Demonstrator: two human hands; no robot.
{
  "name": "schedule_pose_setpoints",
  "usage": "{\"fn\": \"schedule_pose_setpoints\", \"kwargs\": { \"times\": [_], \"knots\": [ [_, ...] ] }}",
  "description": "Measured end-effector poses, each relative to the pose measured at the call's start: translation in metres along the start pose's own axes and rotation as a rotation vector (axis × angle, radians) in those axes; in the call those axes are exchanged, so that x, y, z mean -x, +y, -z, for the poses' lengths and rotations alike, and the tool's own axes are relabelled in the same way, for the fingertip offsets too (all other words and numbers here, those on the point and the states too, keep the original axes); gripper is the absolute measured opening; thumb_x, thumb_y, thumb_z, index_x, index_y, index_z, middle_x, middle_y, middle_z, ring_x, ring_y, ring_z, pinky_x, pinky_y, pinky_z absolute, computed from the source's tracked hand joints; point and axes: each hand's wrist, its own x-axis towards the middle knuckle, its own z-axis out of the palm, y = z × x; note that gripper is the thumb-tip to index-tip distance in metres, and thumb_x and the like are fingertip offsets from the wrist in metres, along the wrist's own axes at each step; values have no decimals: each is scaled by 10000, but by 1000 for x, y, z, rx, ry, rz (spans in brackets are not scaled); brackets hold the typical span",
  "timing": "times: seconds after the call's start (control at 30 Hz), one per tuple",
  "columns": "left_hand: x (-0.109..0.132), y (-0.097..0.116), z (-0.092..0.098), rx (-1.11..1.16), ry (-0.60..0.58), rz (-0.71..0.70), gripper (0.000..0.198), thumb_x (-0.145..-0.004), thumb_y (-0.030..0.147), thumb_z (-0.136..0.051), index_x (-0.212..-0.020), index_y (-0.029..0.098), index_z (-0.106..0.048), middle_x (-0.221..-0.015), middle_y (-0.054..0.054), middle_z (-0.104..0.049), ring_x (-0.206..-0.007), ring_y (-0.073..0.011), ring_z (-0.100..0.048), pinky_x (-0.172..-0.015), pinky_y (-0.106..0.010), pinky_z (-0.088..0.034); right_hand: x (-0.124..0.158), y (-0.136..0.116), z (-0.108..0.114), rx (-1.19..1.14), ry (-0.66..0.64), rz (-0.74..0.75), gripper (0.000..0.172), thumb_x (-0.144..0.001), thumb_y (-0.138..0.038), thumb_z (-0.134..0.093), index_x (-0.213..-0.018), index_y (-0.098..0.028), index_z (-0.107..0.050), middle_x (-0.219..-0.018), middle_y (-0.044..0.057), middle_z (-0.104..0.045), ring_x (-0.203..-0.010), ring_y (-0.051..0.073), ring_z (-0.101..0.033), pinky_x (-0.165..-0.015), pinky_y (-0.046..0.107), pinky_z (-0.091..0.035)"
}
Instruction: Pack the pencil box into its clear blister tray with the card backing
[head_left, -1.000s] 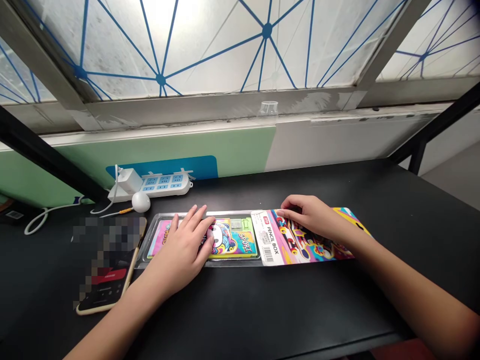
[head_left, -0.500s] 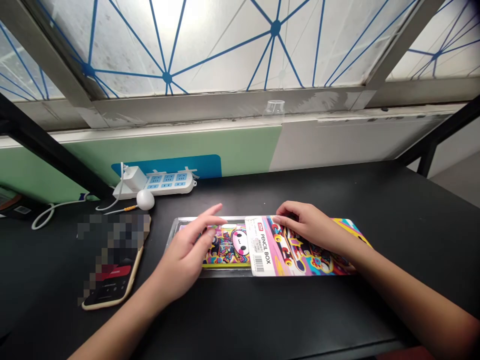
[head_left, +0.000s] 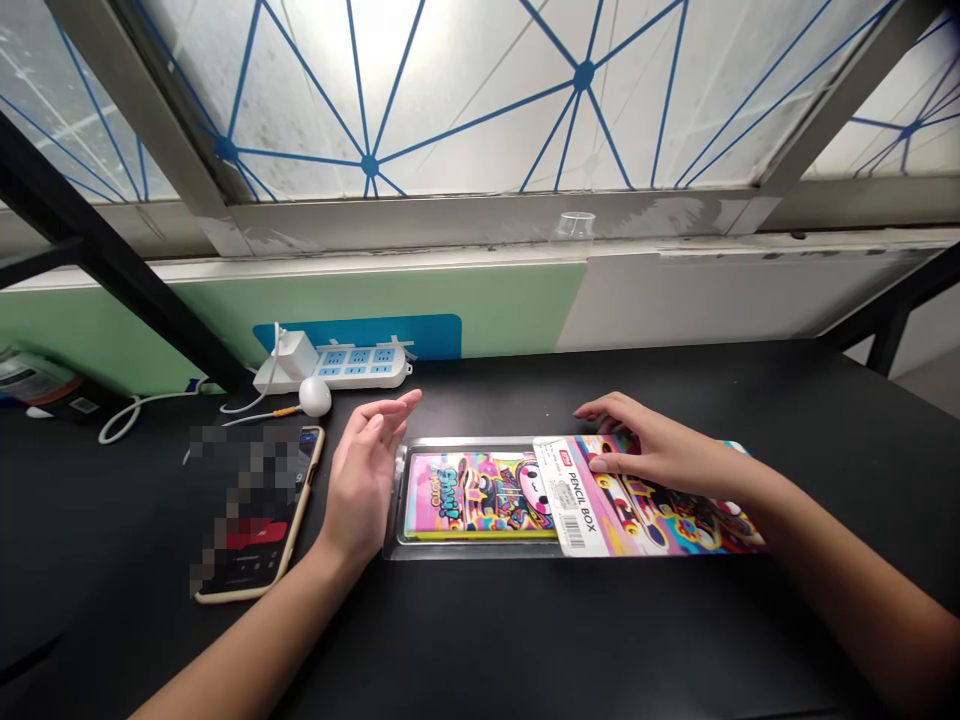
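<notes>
A colourful pencil box printed with a cartoon character lies in a clear plastic tray. The tray's right part is inside a bright card sleeve labelled "PENCIL BOX", and both lie flat on the black table. My left hand is raised at the tray's left end, its fingers stretched out and nothing in it. Over the sleeve is my right hand, with its thumb at the printed card and its fingers reaching past the far edge, apart. Whether its fingertips touch the table I cannot tell.
Left of the package lies a phone in a beige case, its screen partly blurred. Behind it are a white power strip, a round white device and cables. A clear cup stands on the window ledge. Black frame bars flank the table.
My left hand has drawn off the pencil box to the tray's left end and turned, uncovering the box's left part. My right hand's fingers have straightened and spread. The view has shifted slightly left.
</notes>
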Motion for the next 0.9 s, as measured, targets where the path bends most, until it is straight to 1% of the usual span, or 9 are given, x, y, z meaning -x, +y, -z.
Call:
{"fn": "schedule_pose_setpoints", "kwargs": {
  "times": [0.13, 0.23, 0.33, 0.43, 0.57, 0.63, 0.7, 0.8, 0.9],
  "knots": [
    [0, 1, 0, 40, 40, 1, 261, -1010, 427, -405, -1036, 247, -592, -1322, -80, -715, -1373, -252, -558, -1166, -498, -351, -15, -26, -12, 61, -28, 17, 620, -837, -640, -688, -1304, -244, -590, -1367, 129, -583, -1188, 317, -624, -998, 431, -510],
    [-1, 1, 0, 41, 54, 0, 287, -1004, 458, -391, -1034, 248, -585, -1311, -83, -722, -1360, -260, -571, -1148, -497, -372, -31, -61, -24, 177, -64, 44, 531, -885, -617, -643, -1264, -245, -621, -1331, 118, -619, -1124, 315, -651, -946, 429, -516],
    [-1, 2, -1, 83, 60, 10, 287, -1005, 459, -403, -1030, 239, -586, -1289, -93, -732, -1351, -260, -578, -1157, -488, -355, -51, -101, -39, 293, -106, 123, 407, -938, -539, -621, -1195, -226, -663, -1245, 113, -667, -1023, 296, -683, -875, 404, -513],
    [-2, 1, -2, 155, 55, 25, 278, -1004, 458, -433, -1035, 229, -587, -1272, -103, -736, -1346, -257, -579, -1175, -476, -321, -70, -135, -57, 329, -124, 186, 345, -958, -498, -622, -1135, -209, -685, -1179, 119, -691, -1029, 299, -679, -872, 403, -493],
    [-3, 0, -1, 144, 92, 83, 235, -979, 428, -469, -1024, 222, -574, -1271, -110, -726, -1344, -245, -576, -1174, -437, -327, -82, -160, -71, 373, -105, 253, 354, -958, -468, -642, -1147, -170, -674, -1180, 139, -686, -1021, 297, -681, -901, 433, -481],
    [-3, -1, 0, 95, 122, 146, 132, -926, 295, -521, -1034, 231, -561, -1305, -99, -706, -1370, -235, -550, -1158, -425, -353, -78, -160, -68, 390, -61, 267, 387, -933, -463, -679, -1178, -164, -659, -1273, 154, -648, -1055, 307, -671, -939, 463, -474],
    [-4, -3, 1, 43, 139, 211, 268, -827, 124, -542, -1068, 242, -556, -1355, -86, -674, -1403, -233, -513, -1149, -438, -362, -68, -150, -59, 406, 1, 268, 398, -920, -452, -696, -1195, -169, -649, -1373, 163, -590, -1107, 320, -653, -970, 485, -466],
    [-5, -5, 2, -23, 137, 288, 497, -719, -8, -515, -1138, 254, -567, -1406, -84, -633, -1425, -247, -483, -1141, -459, -371, -45, -119, -41, 405, 89, 237, 379, -942, -470, -650, -1201, -193, -645, -1410, 148, -572, -1085, 321, -660, -946, 490, -490],
    [-4, -3, 1, -51, 109, 334, 560, -724, -16, -520, -1206, 266, -560, -1404, -101, -627, -1379, -279, -535, -1018, -431, -496, -20, -77, -27, 302, 113, 140, 422, -960, -581, -559, -1204, -246, -635, -1416, 112, -574, -1050, 313, -666, -909, 481, -516]
  ]
}}
